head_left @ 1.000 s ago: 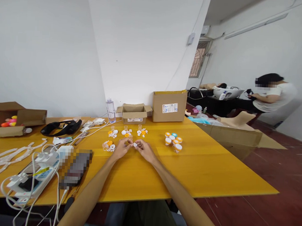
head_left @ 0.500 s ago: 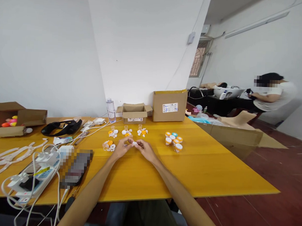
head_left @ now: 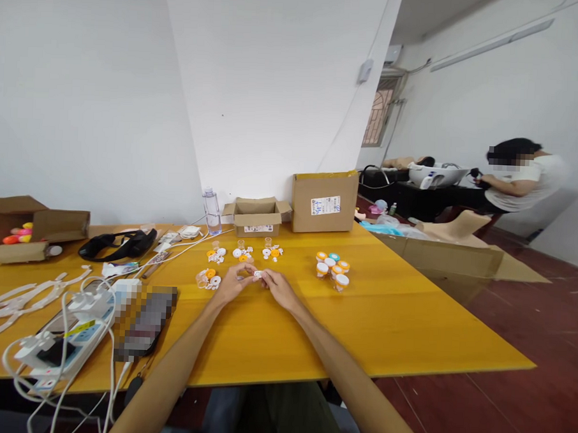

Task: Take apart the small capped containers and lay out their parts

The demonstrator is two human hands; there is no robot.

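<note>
Both hands are meeting just in front of the open box (head_left: 256,217): left hand (head_left: 235,282) and right hand (head_left: 277,286) are pinching one small white piece (head_left: 257,274) between fingertips.

Three cardboard boxes stand on the counter (head_left: 384,323): one tall closed box (head_left: 324,202), one small open box (head_left: 256,218) just left of it, and one wide open box (head_left: 34,226) far to its left. One water bottle (head_left: 212,210) stands left of the tall closed box. Four small heaps of white and orange parts (head_left: 242,253) lie in front of it to the left, and one cluster of capped jars (head_left: 332,267), about seven though hard to count, lies straight in front. Two hands, the left hand (head_left: 233,284) and the right hand (head_left: 279,289), meet before the tall closed box, one small white piece (head_left: 257,274) pinched between their fingers. One other person (head_left: 525,183) is well to its right.
</note>
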